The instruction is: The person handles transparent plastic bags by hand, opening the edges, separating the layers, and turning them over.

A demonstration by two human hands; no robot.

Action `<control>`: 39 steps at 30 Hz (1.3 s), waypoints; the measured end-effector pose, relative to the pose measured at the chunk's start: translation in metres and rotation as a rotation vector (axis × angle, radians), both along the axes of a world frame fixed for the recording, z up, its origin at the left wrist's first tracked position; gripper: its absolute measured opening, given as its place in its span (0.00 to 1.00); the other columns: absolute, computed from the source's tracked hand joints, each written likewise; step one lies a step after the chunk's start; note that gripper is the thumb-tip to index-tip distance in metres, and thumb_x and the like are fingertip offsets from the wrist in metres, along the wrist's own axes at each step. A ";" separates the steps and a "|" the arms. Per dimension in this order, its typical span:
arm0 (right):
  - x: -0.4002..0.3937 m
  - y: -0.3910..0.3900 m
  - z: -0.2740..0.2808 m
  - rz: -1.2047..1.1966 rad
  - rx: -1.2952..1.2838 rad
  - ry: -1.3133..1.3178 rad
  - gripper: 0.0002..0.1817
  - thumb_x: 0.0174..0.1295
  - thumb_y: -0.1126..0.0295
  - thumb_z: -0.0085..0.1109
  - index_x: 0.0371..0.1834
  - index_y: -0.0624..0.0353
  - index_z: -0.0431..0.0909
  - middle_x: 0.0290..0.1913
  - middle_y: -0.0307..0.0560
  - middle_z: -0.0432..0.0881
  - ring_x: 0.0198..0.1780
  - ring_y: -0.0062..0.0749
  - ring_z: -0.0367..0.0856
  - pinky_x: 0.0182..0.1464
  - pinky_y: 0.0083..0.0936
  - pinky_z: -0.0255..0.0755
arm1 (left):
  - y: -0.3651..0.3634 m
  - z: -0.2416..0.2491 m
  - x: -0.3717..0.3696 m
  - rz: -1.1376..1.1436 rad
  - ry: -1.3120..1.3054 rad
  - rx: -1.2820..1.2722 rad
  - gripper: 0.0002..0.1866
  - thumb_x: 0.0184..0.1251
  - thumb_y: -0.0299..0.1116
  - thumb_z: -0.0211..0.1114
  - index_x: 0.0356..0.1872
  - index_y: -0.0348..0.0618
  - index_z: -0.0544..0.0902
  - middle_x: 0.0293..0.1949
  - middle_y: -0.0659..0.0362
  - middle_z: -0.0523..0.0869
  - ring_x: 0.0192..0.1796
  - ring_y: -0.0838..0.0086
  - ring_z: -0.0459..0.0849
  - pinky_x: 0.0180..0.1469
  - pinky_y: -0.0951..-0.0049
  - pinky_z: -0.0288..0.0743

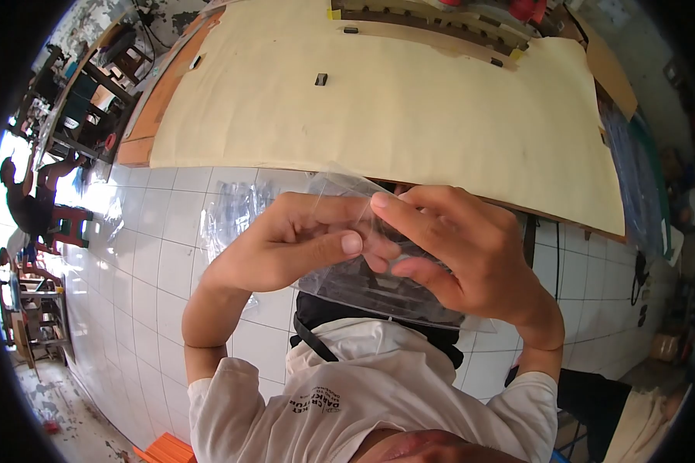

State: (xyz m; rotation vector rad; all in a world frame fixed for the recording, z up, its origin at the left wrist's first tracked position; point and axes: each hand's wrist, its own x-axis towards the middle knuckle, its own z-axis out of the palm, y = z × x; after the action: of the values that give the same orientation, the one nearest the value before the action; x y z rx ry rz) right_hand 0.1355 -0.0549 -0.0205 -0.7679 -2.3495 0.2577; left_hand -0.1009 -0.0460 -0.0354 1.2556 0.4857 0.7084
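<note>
A clear, thin plastic sheet [346, 284] spans the space between my hands, over my lap and close to the table's near edge. My left hand [259, 247] has its fingers curled around the sheet's upper part, thumb pointing inward. From the other side, my right hand [471, 247] pinches the same plastic, its index fingertip close to the left fingers. The sheet's lower edge hangs loosely below both hands. Through it show dark trousers.
A table [409, 116] covered with cream paper stands in front, with a small black piece [320, 79] on it. A slotted wooden strip [440, 27] lies along its far side. Crumpled clear plastic [235, 208] is at the left. A person [35, 193] sits far left.
</note>
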 end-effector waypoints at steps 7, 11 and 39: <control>-0.003 0.001 0.003 -0.017 0.024 -0.013 0.29 0.47 0.59 0.69 0.56 0.50 0.78 0.38 0.44 0.78 0.33 0.33 0.80 0.32 0.27 0.75 | -0.003 0.002 0.000 0.018 0.001 -0.016 0.18 0.70 0.24 0.54 0.58 0.27 0.72 0.45 0.49 0.85 0.47 0.70 0.84 0.52 0.71 0.76; 0.001 -0.002 0.006 -0.023 0.050 -0.017 0.31 0.44 0.61 0.71 0.56 0.50 0.78 0.37 0.42 0.77 0.34 0.31 0.79 0.33 0.28 0.75 | -0.006 0.000 0.000 0.028 -0.021 -0.043 0.19 0.70 0.23 0.54 0.60 0.30 0.72 0.44 0.49 0.85 0.47 0.70 0.84 0.51 0.72 0.76; 0.011 -0.005 0.008 -0.034 0.046 0.136 0.17 0.47 0.77 0.69 0.43 0.59 0.80 0.30 0.43 0.80 0.28 0.34 0.79 0.31 0.29 0.74 | -0.007 0.009 0.001 0.157 0.019 -0.018 0.27 0.59 0.27 0.59 0.58 0.19 0.70 0.33 0.43 0.86 0.41 0.62 0.87 0.55 0.65 0.75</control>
State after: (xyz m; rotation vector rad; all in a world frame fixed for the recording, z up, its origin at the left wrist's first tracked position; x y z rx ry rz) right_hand 0.1462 -0.0595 -0.0123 -0.7448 -2.2053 0.2332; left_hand -0.1003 -0.0534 -0.0269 1.2174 0.6102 0.8226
